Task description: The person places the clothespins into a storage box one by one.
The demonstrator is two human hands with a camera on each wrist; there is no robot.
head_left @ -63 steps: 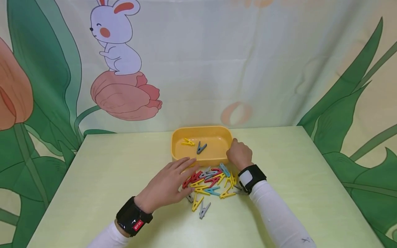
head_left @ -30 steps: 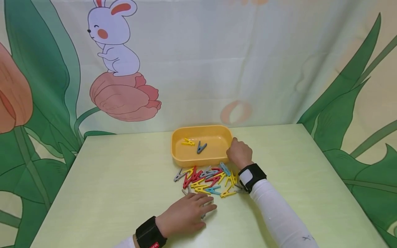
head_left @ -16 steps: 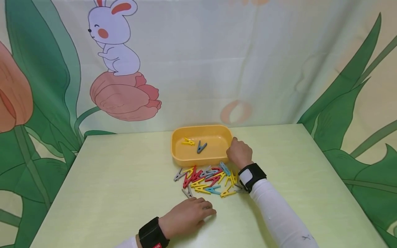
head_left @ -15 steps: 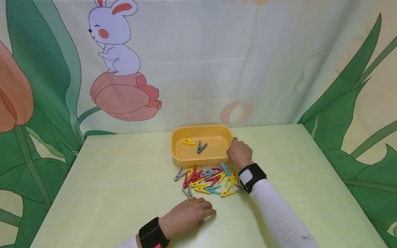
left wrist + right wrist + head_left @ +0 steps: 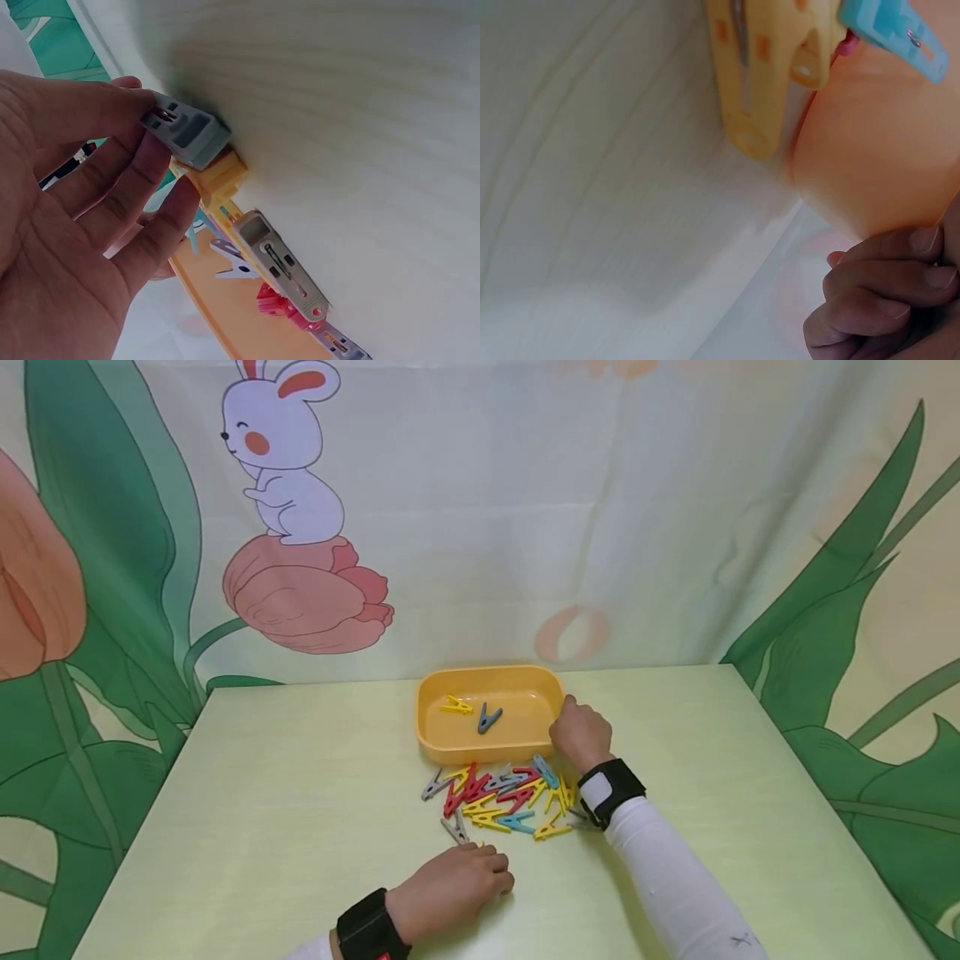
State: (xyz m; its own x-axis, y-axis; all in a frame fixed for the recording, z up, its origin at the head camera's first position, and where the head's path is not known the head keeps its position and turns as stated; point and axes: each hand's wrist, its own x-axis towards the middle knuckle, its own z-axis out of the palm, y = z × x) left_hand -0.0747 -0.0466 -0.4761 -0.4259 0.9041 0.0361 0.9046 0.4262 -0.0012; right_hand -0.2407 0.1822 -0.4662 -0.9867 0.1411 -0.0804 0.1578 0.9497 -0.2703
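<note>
Thumb and fingers of my left hand [image 5: 453, 889] pinch a grey clothespin [image 5: 191, 135] low over the near side of the table; in the head view the hand hides it. Just past it in the left wrist view lie a yellow clothespin [image 5: 223, 176] and a light grey clothespin [image 5: 281, 262]. My right hand [image 5: 581, 731] grips the right end of a shallow yellow-orange tray [image 5: 525, 714], its fingers curled at the rim. Inside the tray are a yellow clothespin [image 5: 456, 705] and a blue-grey clothespin [image 5: 489, 718].
Several red, yellow, blue and grey clothespins, among them a light blue clothespin [image 5: 516, 821], lie in a loose heap along the tray's front. Behind the pale table [image 5: 300, 760] hangs a curtain [image 5: 465, 527] printed with a rabbit and tulips.
My left hand has moved from beside the heap toward the near side of the table, and its fingers have closed on the grey clothespin. The right hand stays at the tray.
</note>
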